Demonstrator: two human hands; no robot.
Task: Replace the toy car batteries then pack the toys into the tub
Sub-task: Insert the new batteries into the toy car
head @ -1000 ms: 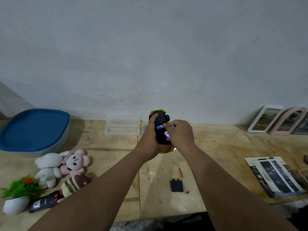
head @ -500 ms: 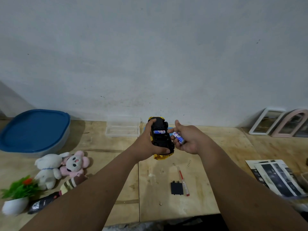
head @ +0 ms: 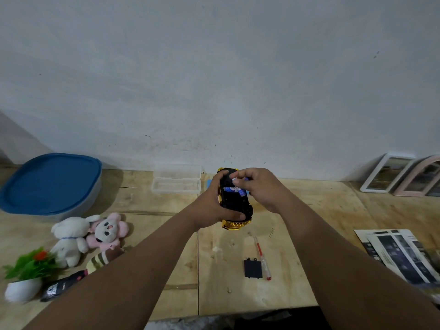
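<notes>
Two blue-white batteries (head: 234, 189) in upturned gold toy car (head: 235, 206).

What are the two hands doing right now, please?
Left hand: grips the toy car, underside up.
Right hand: pinches a battery at the car's open compartment.

The right hand (head: 258, 189) has returned its battery (head: 241, 191) onto the car (head: 234, 203).

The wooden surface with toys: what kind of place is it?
Probably a home worktable: bare plywood tabletop against a plain wall, plush toys, picture frames leaning on the wall.
</notes>
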